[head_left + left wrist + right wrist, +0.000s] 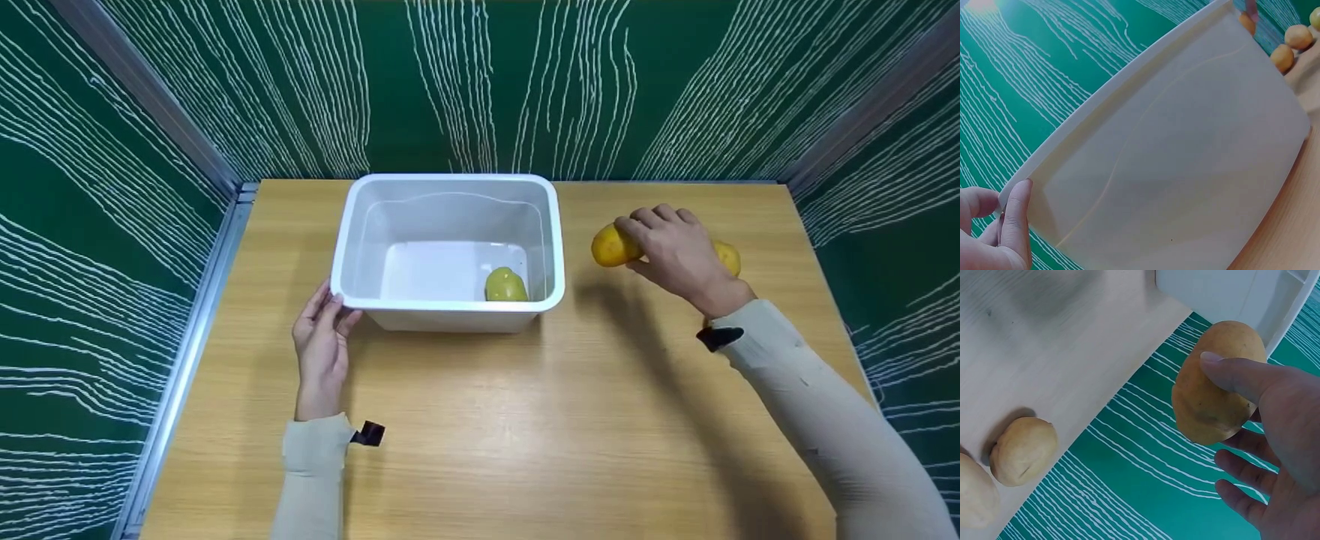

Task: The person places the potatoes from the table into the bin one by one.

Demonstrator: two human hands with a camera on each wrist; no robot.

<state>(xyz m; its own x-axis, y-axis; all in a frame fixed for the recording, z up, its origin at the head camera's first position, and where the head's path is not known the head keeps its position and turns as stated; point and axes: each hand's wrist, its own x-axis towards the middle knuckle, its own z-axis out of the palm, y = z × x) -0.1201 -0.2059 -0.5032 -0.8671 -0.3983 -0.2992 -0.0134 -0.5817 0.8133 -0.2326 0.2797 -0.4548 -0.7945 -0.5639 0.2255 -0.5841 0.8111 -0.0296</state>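
My right hand (675,251) holds a yellow-brown potato (613,246) above the table, right of a white plastic bin (448,305). The right wrist view shows the thumb across one side of this potato (1216,391), with fingers behind it. My left hand (324,352) grips the bin's rim at its near left corner; the left wrist view shows the thumb and fingers (1016,219) pinching the edge. Inside the bin, at the near right, lies a greenish-yellow potato-like piece (505,284), its lower part hidden by the rim.
Another potato (727,257) lies on the wooden table (480,435), partly behind my right hand. Two loose ones, a nearer potato (1024,451) and a cut-off potato (976,492), appear in the right wrist view. Green walls with white lines (450,82) enclose the table.
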